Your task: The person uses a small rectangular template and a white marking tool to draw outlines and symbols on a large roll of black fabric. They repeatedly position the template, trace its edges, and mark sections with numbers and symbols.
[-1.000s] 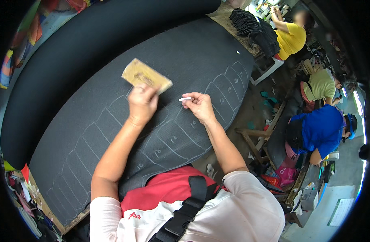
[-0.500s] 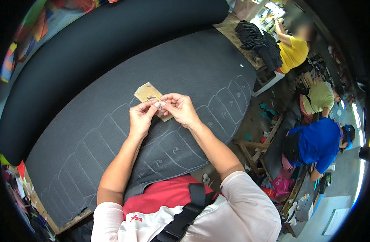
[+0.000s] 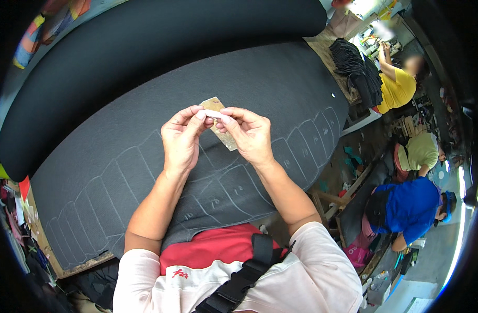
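Observation:
Between the fingertips of both hands is a small white stick [image 3: 213, 113] that looks like a piece of chalk. My left hand [image 3: 180, 136] pinches one end, my right hand [image 3: 251, 136] the other. Beneath them a tan card pattern piece [image 3: 226, 140] lies on dark grey cloth [image 3: 145, 112], partly covered by my fingers. White outlines of narrow, repeated shapes are drawn across the cloth's near half, some marked inside.
A thick roll of black fabric [image 3: 145, 44] lies along the cloth's far side. Stacked black pieces [image 3: 356, 68] sit at the far right beside a co-worker in yellow [image 3: 398, 88]. Two more people, one in blue [image 3: 408, 206], work at the right. Scraps lie at the lower left.
My hands have drawn slightly apart, and the white stick between them now shows plainly. The whole view has shifted, with the surroundings at the right sitting farther right and lower.

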### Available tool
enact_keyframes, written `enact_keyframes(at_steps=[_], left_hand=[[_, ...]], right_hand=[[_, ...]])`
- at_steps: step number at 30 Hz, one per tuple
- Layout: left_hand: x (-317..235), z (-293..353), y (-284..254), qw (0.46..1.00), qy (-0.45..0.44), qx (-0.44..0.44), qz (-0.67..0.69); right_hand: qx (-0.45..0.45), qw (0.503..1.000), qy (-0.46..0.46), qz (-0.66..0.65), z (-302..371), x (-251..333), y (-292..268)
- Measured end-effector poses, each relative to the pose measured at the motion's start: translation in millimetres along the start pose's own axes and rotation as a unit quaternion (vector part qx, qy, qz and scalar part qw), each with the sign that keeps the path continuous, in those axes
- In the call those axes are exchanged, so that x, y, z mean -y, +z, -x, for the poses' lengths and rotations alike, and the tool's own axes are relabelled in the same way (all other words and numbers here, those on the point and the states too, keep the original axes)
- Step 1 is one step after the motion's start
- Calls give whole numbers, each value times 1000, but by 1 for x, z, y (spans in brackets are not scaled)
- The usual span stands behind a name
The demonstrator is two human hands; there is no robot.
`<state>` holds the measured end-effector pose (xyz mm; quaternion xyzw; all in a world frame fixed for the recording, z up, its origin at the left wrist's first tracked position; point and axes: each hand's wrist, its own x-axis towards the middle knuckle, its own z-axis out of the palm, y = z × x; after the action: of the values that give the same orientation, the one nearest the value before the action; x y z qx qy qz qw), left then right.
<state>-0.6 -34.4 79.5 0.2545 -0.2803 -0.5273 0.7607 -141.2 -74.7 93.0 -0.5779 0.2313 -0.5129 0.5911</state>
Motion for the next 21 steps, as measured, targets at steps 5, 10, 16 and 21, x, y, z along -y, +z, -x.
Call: enact_keyframes(at_steps=[5, 10, 16, 21], left_hand=[[-10, 4, 7, 999, 32, -6, -7], [-15, 6, 8, 999, 44, -11, -23], [-13, 6, 6, 998, 51, -14, -27], [-12, 7, 8, 999, 27, -13, -15]], right_hand=[[-2, 999, -26, -44, -6, 5, 13], [8, 992, -109, 59, -9, 9, 24], [3, 999, 14, 37, -5, 13, 19], [12, 985, -130, 113, -7, 10, 16]])
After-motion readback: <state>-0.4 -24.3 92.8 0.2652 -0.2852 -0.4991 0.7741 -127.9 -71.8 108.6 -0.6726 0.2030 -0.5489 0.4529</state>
